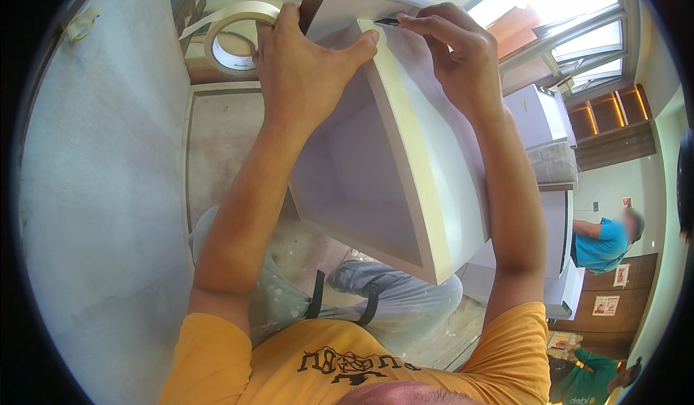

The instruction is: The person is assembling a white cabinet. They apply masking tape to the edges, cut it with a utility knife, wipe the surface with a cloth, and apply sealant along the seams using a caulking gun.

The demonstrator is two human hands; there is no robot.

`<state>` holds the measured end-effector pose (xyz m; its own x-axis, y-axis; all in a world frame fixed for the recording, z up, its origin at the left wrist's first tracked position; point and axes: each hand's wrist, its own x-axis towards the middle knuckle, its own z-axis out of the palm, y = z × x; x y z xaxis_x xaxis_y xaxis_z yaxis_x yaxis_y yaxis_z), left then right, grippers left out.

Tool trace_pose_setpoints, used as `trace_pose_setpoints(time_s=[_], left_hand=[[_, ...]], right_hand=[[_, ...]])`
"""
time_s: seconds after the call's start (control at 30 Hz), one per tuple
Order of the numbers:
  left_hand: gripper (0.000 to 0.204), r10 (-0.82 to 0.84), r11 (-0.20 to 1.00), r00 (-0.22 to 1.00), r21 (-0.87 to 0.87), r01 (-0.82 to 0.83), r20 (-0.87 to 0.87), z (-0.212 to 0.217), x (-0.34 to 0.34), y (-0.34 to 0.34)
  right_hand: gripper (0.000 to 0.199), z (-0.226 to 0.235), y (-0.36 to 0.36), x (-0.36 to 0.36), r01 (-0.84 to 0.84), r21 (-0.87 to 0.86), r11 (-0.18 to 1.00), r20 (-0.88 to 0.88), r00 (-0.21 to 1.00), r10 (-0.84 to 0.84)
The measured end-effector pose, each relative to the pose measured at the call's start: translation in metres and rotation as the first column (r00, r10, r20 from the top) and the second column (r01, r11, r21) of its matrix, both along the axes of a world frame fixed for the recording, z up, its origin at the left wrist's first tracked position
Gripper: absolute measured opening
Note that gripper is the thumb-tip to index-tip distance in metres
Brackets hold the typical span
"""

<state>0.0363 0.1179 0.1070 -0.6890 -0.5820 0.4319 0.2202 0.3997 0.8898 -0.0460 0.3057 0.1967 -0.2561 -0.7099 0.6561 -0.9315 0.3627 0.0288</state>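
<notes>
A white open-fronted box cabinet (463, 188) stands tilted in front of me, with pale yellow masking tape (405, 130) along its front edge. My left hand (307, 69) is at the top corner, its thumb stretched onto the taped edge. A roll of masking tape (212, 47) hangs at its curled fingers, a loose end sticking out to the left; the exact grip is partly hidden. My right hand (463, 51) pinches a thin dark blade-like tool (389, 22) against the top end of the taped edge.
My bent legs are below the cabinet. A pale panel (101, 188) fills the left side. More white cabinets (538, 116) stand at right, near windows (585, 15). A person in blue (603, 244) and another in green (589, 376) are farther right.
</notes>
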Motion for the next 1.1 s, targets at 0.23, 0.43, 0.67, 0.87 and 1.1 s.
trace_pose_setpoints(time_s=[0.23,0.43,0.67,0.87,1.1], left_hand=[[0.092,-0.023,0.999,1.000,0.023,0.022,0.017,0.0006,0.0009,-0.0002],[0.096,-0.047,0.998,0.995,0.054,0.042,0.092,0.0049,0.0035,-0.0004],[0.096,-0.054,0.997,0.993,0.059,0.048,0.106,0.0080,0.0049,0.0005],[0.093,-0.045,0.997,0.994,0.063,0.039,0.100,0.0087,0.0051,0.0007],[0.089,-0.040,0.997,0.995,0.069,0.034,0.096,0.0095,0.0058,0.0017]], right_hand=[[0.032,0.0002,0.0016,-0.0006,0.010,-0.012,1.000,-0.005,1.000,-0.010],[0.038,0.0017,0.0037,-0.0001,0.017,0.001,1.000,0.026,1.000,-0.017],[0.038,0.0035,0.0078,-0.0004,0.040,-0.001,0.999,0.035,0.999,-0.040],[0.031,0.0024,0.0082,0.0044,0.074,-0.138,0.988,0.146,0.988,-0.054],[0.027,-0.0020,0.0065,0.0038,0.020,-0.051,0.999,0.110,0.994,-0.014]])
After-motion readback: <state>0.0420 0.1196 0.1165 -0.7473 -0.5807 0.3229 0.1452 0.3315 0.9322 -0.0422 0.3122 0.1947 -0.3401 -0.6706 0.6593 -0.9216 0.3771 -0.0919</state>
